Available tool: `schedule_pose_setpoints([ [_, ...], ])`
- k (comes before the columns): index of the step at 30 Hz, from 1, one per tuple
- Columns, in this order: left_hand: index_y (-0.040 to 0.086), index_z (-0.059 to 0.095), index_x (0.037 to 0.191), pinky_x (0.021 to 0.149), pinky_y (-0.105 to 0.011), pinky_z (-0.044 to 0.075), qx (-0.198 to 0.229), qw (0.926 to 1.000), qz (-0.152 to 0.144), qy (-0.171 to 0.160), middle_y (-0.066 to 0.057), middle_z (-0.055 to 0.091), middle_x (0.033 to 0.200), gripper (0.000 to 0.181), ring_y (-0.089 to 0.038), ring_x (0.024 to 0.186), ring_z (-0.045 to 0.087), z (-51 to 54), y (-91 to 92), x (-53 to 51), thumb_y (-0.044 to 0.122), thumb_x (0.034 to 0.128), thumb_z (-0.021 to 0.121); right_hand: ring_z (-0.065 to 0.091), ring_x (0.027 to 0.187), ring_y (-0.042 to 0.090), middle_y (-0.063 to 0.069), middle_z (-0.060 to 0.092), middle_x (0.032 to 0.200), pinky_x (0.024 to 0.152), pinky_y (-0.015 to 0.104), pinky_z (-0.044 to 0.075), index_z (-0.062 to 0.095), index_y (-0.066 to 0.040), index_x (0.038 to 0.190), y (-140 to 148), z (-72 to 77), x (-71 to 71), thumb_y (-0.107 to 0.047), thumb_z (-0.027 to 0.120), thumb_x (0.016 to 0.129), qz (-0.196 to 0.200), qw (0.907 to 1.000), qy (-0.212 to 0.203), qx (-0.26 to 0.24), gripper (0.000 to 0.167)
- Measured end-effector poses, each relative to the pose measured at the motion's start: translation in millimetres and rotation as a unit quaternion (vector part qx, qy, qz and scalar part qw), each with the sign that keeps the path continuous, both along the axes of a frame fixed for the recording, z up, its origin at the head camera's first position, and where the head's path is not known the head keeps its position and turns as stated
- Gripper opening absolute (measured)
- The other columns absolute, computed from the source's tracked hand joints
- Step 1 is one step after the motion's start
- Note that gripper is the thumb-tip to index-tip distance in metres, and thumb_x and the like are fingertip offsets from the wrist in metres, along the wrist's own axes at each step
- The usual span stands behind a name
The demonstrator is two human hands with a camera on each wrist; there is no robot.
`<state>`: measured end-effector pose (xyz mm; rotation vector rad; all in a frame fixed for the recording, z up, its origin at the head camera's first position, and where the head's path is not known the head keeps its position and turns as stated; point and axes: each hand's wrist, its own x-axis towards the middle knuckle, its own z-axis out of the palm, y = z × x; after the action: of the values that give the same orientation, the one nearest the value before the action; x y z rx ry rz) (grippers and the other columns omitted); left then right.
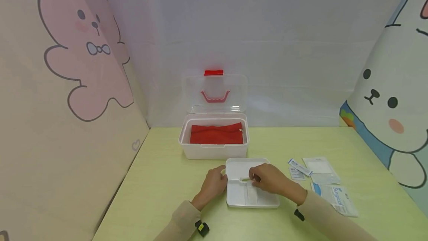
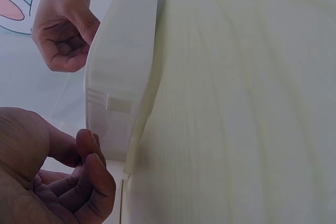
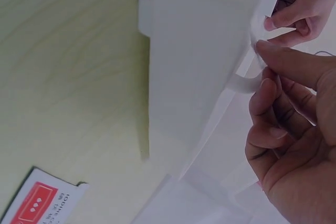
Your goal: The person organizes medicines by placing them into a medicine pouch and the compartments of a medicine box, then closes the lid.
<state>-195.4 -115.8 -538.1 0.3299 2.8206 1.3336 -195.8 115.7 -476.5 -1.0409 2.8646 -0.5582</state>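
Extending below right grip (image 1: pixel 268 178): white tray (image 1: pixel 236 194)

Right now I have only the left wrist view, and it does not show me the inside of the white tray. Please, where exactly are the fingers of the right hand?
Observer: The right hand has its fingers near the middle of the white tray, inside its rim.
Operator: Thank you. What is on the far side of the tray?
Observer: An open box with a red fabric item in it.
Operator: And on the right side?
Observer: Several packets lie there; one is marked "Surgical".
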Motion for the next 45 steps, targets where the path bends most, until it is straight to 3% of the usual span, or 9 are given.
schedule_pose_setpoints([
  [6,-0.005,0.056,0.132,0.037,-0.019,0.030,-0.001,1.0000,-0.001,-0.001,0.007,0.048,0.049,0.042,-0.003,0.039,0.040,-0.4,-0.1,0.1,0.006,0.0921,0.052,0.043,0.062,0.002,-0.011,0.052,0.067,0.059,0.020,0.039,0.066,-0.014,0.090,3.2,2.3,-1.0,-0.015,0.077,0.082,-0.005,1.0000,-0.005,0.000,0.014],
  [12,-0.005,0.056,0.133,0.038,-0.020,0.031,0.000,1.0000,-0.003,-0.006,0.007,0.049,0.049,0.042,-0.004,0.040,0.041,-0.3,0.3,0.3,0.007,0.0924,0.052,0.046,0.063,0.003,-0.010,0.058,0.072,0.059,0.019,0.042,0.067,-0.012,0.096,14.5,16.2,-6.7,-0.018,0.076,0.084,-0.026,0.9995,-0.017,-0.010,0.016],
  [18,-0.005,0.056,0.132,0.038,-0.020,0.029,-0.007,1.0000,-0.001,0.002,0.008,0.045,0.049,0.042,-0.004,0.039,0.038,1.8,-0.5,0.7,0.007,0.0923,0.052,0.048,0.064,0.002,-0.008,0.061,0.077,0.059,0.020,0.043,0.068,-0.010,0.097,32.4,34.9,-15.8,-0.018,0.076,0.085,-0.024,0.9994,0.019,-0.017,0.016],
  [25,-0.005,0.056,0.132,0.037,-0.018,0.028,-0.002,1.0000,-0.001,0.001,0.008,0.044,0.047,0.042,-0.003,0.038,0.037,2.0,-0.2,1.5,0.006,0.0925,0.052,0.064,0.084,0.018,0.003,0.069,0.099,0.071,0.029,0.052,0.067,-0.008,0.108,57.4,54.5,-27.8,-0.016,0.074,0.086,-0.033,0.9991,0.028,-0.001,0.025],
  [30,-0.005,0.056,0.132,0.037,-0.018,0.027,-0.004,1.0000,-0.002,0.005,0.008,0.044,0.047,0.041,-0.003,0.038,0.037,2.3,-0.1,1.9,0.006,0.0923,0.052,0.065,0.090,0.025,0.007,0.069,0.107,0.076,0.037,0.054,0.066,-0.006,0.112,75.6,61.0,-34.1,-0.015,0.073,0.086,-0.048,0.9984,0.029,0.004,0.028],
  [38,-0.006,0.055,0.133,0.037,-0.019,0.028,0.000,1.0000,-0.005,-0.001,0.007,0.046,0.047,0.042,-0.003,0.037,0.039,2.7,-0.5,1.2,0.006,0.0929,0.052,0.066,0.090,0.029,0.011,0.069,0.103,0.075,0.041,0.055,0.066,-0.003,0.110,98.1,58.8,-40.3,-0.013,0.073,0.085,-0.078,0.9967,0.017,0.016,0.027],
  [45,-0.006,0.055,0.132,0.037,-0.019,0.029,0.000,1.0000,-0.003,-0.001,0.007,0.048,0.048,0.042,-0.004,0.038,0.040,3.1,-0.3,1.6,0.006,0.0927,0.052,0.067,0.084,0.029,0.012,0.070,0.095,0.072,0.042,0.055,0.066,-0.002,0.104,117.7,41.8,-49.3,-0.013,0.076,0.083,-0.106,0.9940,-0.003,0.026,0.026],
])
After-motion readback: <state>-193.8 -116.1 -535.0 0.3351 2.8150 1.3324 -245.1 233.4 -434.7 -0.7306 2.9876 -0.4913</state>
